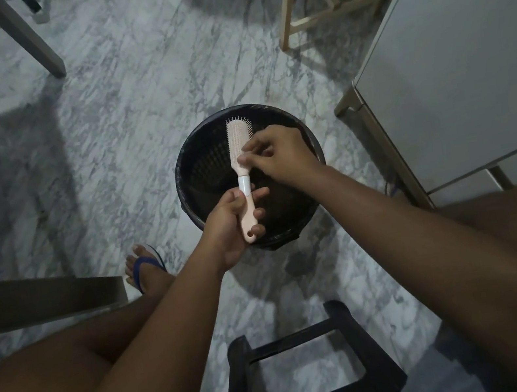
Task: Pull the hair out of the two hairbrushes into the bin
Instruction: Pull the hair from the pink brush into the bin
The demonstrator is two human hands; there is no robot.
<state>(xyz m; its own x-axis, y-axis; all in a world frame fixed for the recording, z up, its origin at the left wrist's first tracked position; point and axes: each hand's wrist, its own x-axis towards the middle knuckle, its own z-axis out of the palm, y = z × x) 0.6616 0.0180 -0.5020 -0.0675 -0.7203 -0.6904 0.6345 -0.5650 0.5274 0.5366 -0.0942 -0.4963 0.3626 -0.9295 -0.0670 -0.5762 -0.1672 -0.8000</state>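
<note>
— Over the bin (203, 167), which stands on the marble floor (120, 123) just ahead of the person's knees, what is being held?

— One hairbrush (237, 141), pale pink with a white collar. It hangs above the bin's open mouth, head pointing away from the person, bristles turned to their right.

— Who has hold of it?

— The left hand (231, 224). Its fingers (258, 212) and thumb are wrapped round the handle, low down near the hanging hole.

— And the right hand (280, 154)?

— It is at the bristles, by the near end of the head. Its fingers (252, 157) are curled and drawn together in a pinch against them. Whether any hair lies between the fingertips I cannot tell; it is too fine and the light too dim.

— So which step would you call this?

— Picking hair from the first brush, I judge. No second brush is in view, so at best the job is partway through.

— What does the next move want?

— A firm pinch close to the pad, then a pull outward along the bristles rather than across them, so the tuft slides off and does not snag. The left hand must brace the handle against that pull.

— And the drop?

— Both hands are already above the bin's mouth, so parting the fingertips there should let the hair fall inside. Fine strands may cling to skin; a rub of thumb on finger may be needed.
</note>
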